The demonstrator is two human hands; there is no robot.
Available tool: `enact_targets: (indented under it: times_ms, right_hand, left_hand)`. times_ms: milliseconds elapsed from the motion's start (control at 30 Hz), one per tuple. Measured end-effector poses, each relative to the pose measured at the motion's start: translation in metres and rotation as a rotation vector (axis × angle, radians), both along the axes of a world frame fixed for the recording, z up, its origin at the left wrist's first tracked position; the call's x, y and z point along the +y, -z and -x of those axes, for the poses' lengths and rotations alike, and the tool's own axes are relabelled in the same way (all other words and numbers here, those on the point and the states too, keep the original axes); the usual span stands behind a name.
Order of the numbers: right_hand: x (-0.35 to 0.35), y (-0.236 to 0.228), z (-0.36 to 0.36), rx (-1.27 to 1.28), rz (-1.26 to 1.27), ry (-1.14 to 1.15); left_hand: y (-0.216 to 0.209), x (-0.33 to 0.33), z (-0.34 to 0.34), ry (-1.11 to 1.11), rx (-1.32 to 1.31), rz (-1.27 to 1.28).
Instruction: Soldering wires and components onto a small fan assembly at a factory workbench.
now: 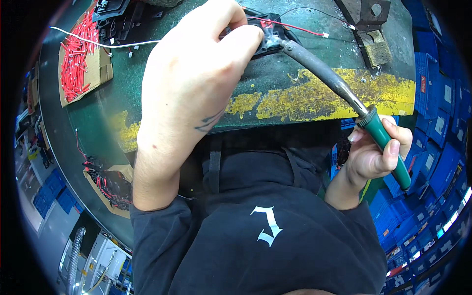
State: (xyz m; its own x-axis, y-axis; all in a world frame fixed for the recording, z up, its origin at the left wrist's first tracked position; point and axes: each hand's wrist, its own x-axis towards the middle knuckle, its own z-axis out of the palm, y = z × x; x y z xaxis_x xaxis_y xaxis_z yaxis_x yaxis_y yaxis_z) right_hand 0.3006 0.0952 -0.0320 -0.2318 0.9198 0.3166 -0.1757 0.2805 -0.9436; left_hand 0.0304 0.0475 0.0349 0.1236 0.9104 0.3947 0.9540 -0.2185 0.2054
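Observation:
My right hand [376, 155] grips the green handle of a soldering iron [324, 71], which slants up and left across the bench. Its tip touches a small black plastic part [273, 46] with a red and a black lead. A little whitish haze hangs at the tip. Over that part's left side bends my left hand [196, 64], thumb and forefinger pinched together. A thin silvery solder wire [108, 46] comes in from the left and passes beneath this hand; its near end is hidden by the fingers.
An open cardboard box of red tubular pieces [78, 64] stands at left, black parts [115, 17] behind it. At back right are a metal bracket [366, 14] and a worn yellowish block [377, 51]. Lower left sits a box of wired parts [115, 189]. Blue crates [437, 98] line the right.

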Motion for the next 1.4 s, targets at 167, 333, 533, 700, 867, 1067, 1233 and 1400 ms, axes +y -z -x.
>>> enact_targets:
  times_ms: [167,333,533,700,867,1067,1233,1400]
  right_hand:
    - [0.000,0.000,0.000,-0.008,-0.005,0.005]
    - [-0.002,-0.003,-0.002,0.050,-0.031,0.001]
    - [-0.001,-0.002,-0.005,0.010,-0.054,0.025]
    - [0.003,0.008,-0.004,0.085,0.016,0.088]
    - [0.019,0.038,0.022,0.294,0.299,0.108]
    - [0.028,0.039,0.027,0.304,0.451,0.167]
    - [0.026,0.039,0.030,0.290,0.405,0.121]
    - [0.027,0.040,0.031,0.309,0.385,0.073]
  left_hand:
    - [-0.001,-0.004,0.001,0.014,-0.041,-0.056]
    - [-0.011,-0.021,0.005,-0.062,-0.088,-0.078]
    - [0.006,-0.051,0.028,-0.225,-0.215,-0.085]
    - [0.007,-0.070,0.044,-0.258,-0.194,-0.030]
    - [0.003,-0.114,0.064,-0.370,-0.176,0.136]
    - [-0.005,-0.172,0.100,-0.514,0.075,0.311]
    - [-0.017,-0.201,0.128,-0.695,0.163,0.424]
    - [-0.020,-0.204,0.180,-0.667,0.054,0.377]
